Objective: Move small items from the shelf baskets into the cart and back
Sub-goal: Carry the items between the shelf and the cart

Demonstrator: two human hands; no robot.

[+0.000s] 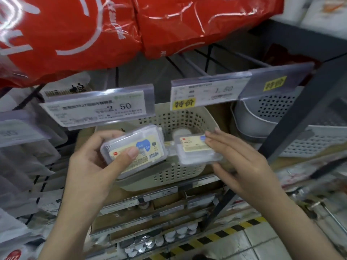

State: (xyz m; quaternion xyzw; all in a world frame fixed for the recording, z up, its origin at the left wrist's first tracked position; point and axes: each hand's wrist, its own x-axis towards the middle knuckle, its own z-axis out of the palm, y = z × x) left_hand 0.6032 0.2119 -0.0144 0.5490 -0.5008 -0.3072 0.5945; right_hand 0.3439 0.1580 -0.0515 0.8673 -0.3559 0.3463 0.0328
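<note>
Left hand (pixel 93 162) grips a clear plastic box (pixel 134 149) (thumb across its label) above the cream basket (pixel 169 175). Right hand (pixel 242 166) holds a second box (pixel 197 151) just beside it, fingers (pixel 221 139) extended. Price tags (pixel 97 109) hang above.

Dim, soft blur, warped edges

You see a price tag (pixel 97 107) reading "2.50" up-left of the cream basket (pixel 169 173). Up-right of the basket, a second price tag (pixel 208 92) reads "1.60" with a yellow "特价" sticker (pixel 184 104). Further right another yellow "特价" sticker (pixel 275 83). Just below the basket, a shelf label (pixel 166 192) reads "9.90". Box labels are too blurred.
</note>
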